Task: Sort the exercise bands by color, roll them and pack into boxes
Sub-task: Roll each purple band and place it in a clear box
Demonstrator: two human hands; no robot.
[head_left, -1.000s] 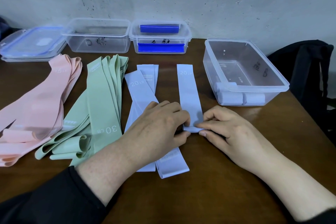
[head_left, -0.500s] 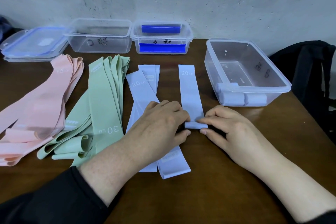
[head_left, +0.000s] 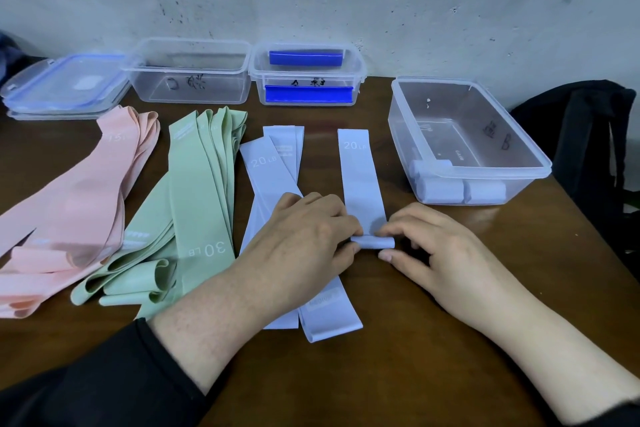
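Lavender band [head_left: 360,180], near end rolled, pinched by curled fingertips of left hand [head_left: 304,239] and right hand [head_left: 440,253].

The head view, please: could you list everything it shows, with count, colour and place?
pink bands: a pile, count unclear, pink, table's left.
green bands: a pile, count unclear, pale green, right of the pink ones.
flat blue bands: at least three, pale blue, centre, partly under the left hand.
band being rolled: one, pale blue, marked 20 LB, near end rolled up.
right box: one, clear, table's right, holding at least two rolled pale blue bands.
back boxes: two, clear, by the wall; one holds dark blue clips.
lids: stacked, clear with blue trim, back left.
black bag: one, far right.
table: one, brown wood.
left hand: pinches the roll's left end.
right hand: fingertips at its right end.
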